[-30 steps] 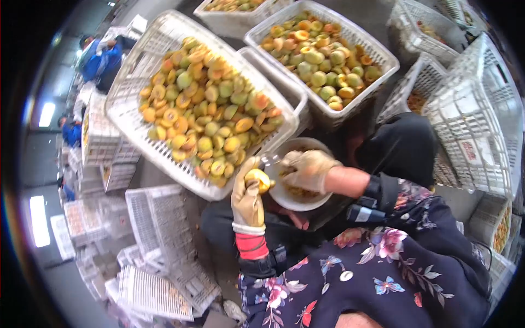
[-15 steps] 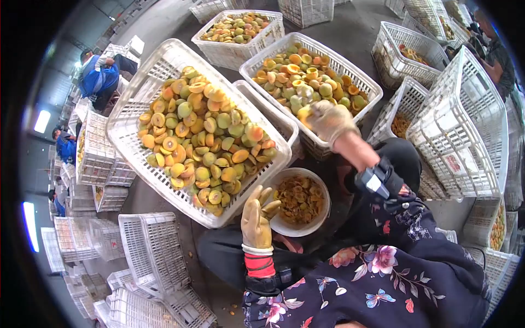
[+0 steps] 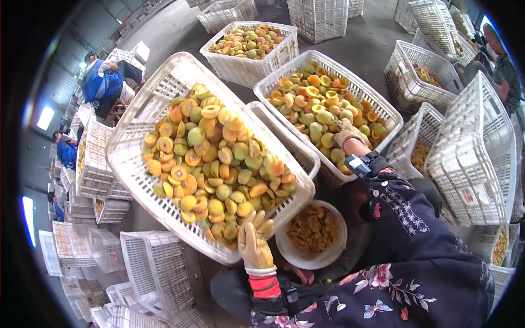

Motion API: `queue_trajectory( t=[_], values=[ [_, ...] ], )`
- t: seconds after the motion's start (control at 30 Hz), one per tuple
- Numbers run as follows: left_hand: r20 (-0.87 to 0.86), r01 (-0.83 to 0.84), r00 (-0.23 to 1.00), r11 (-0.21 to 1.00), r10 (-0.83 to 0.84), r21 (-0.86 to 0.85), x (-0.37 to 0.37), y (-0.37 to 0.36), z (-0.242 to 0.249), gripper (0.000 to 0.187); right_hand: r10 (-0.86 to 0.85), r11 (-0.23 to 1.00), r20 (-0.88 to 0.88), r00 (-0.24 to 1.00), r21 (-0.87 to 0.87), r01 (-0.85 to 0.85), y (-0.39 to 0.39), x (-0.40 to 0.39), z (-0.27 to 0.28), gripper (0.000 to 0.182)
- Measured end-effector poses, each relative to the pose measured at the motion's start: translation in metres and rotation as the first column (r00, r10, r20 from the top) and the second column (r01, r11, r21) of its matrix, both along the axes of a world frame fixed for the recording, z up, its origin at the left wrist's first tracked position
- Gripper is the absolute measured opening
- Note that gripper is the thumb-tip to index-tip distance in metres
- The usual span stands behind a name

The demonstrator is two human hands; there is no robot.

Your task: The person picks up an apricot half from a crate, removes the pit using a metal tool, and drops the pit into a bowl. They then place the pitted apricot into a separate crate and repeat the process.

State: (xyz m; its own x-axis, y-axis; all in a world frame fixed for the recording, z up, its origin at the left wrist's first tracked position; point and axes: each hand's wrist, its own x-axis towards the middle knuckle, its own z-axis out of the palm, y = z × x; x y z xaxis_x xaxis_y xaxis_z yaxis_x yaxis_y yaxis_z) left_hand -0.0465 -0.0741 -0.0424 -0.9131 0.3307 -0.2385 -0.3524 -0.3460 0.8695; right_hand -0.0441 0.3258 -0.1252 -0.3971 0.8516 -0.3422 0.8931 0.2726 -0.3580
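My left hand, in a pale yellow glove, is at the near edge of a large white slatted crate. Its fingers are apart and slightly bent, beside the heaped green-and-orange halved fruits, which look like apricots. Gloved too, my right hand lies on the halved fruits in a second white crate. Its fingers look spread and nothing shows in them, though the tips are partly hidden. Between my arms stands a round white bucket with brownish-yellow fruit scraps.
Another crate's rim shows between the two fruit crates. A third filled crate stands behind. To the right a tall crate leans inward. Stacked crates stand at left. Seated people are at far left, one person at far right.
The view has shifted. My left hand has moved from beside the bucket to the large crate's near edge. My right hand has come down onto the second crate's fruit; the yellow piece at its fingers is gone.
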Motion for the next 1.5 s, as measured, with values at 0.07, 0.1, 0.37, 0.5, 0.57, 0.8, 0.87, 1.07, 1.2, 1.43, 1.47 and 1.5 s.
queue_trajectory(
  t=[0.07, 0.1, 0.37, 0.5, 0.57, 0.8, 0.87, 1.07, 1.2, 1.43, 1.47, 1.5],
  values=[
    [0.027, -0.042, 0.999, 0.999, 0.042, -0.026, -0.009, 0.007, -0.01, 0.041, 0.051, 0.999, -0.041, 0.998, 0.007, -0.051, 0.016, -0.023, -0.019, 0.063],
    [0.038, -0.032, 0.999, 0.997, 0.035, -0.071, -0.011, 0.01, -0.011, 0.042, 0.093, 0.996, -0.062, 0.994, 0.017, -0.092, 0.021, -0.034, -0.026, 0.065],
    [0.058, 0.018, 0.998, 0.956, -0.001, -0.292, -0.022, 0.033, -0.005, 0.041, 0.14, 0.988, -0.085, 0.987, -0.049, -0.144, 0.026, -0.132, -0.017, 0.057],
    [0.006, 0.012, 1.0, 0.934, -0.011, -0.358, -0.021, 0.037, -0.007, 0.039, 0.135, 0.99, -0.136, 0.981, -0.019, -0.139, 0.024, -0.186, -0.041, 0.066],
    [-0.009, -0.032, 0.999, 0.93, 0.03, -0.367, -0.021, 0.04, -0.009, 0.037, 0.1, 0.991, -0.227, 0.969, -0.064, -0.117, 0.02, -0.207, -0.024, 0.071],
    [-0.011, 0.049, 0.998, 0.93, -0.057, -0.364, -0.021, 0.046, 0.002, 0.039, 0.417, 0.907, -0.094, 0.904, -0.014, -0.42, 0.053, -0.23, -0.015, 0.061],
    [0.1, 0.026, 0.995, 0.943, 0.007, -0.331, -0.02, 0.045, 0.001, 0.041, 0.36, 0.911, -0.253, 0.898, -0.112, -0.397, 0.045, -0.166, 0.024, 0.06],
    [0.042, 0.023, 0.999, 0.94, -0.009, -0.34, -0.024, 0.049, -0.011, 0.041, 0.584, 0.747, 0.029, 0.811, 0.372, -0.551, 0.066, -0.039, -0.011, 0.055],
    [0.064, 0.008, 0.998, 0.913, 0.02, -0.407, -0.025, 0.062, -0.016, 0.043, 0.495, 0.843, 0.149, 0.856, 0.156, -0.515, 0.11, -0.073, -0.03, 0.069],
    [-0.025, 0.048, 0.997, 0.834, -0.073, -0.55, -0.026, 0.069, -0.019, 0.041, 0.445, 0.889, -0.058, 0.894, 0.151, -0.433, 0.117, -0.075, -0.036, 0.065],
    [-0.038, 0.043, 0.996, 0.829, -0.078, -0.558, -0.026, 0.07, -0.02, 0.041, 0.436, 0.894, -0.061, 0.898, 0.148, -0.424, 0.12, -0.075, -0.04, 0.065],
    [-0.052, 0.038, 0.995, 0.824, -0.082, -0.565, -0.027, 0.071, -0.02, 0.041, 0.432, 0.898, -0.063, 0.9, 0.127, -0.422, 0.123, -0.075, -0.043, 0.065]
  ],
)
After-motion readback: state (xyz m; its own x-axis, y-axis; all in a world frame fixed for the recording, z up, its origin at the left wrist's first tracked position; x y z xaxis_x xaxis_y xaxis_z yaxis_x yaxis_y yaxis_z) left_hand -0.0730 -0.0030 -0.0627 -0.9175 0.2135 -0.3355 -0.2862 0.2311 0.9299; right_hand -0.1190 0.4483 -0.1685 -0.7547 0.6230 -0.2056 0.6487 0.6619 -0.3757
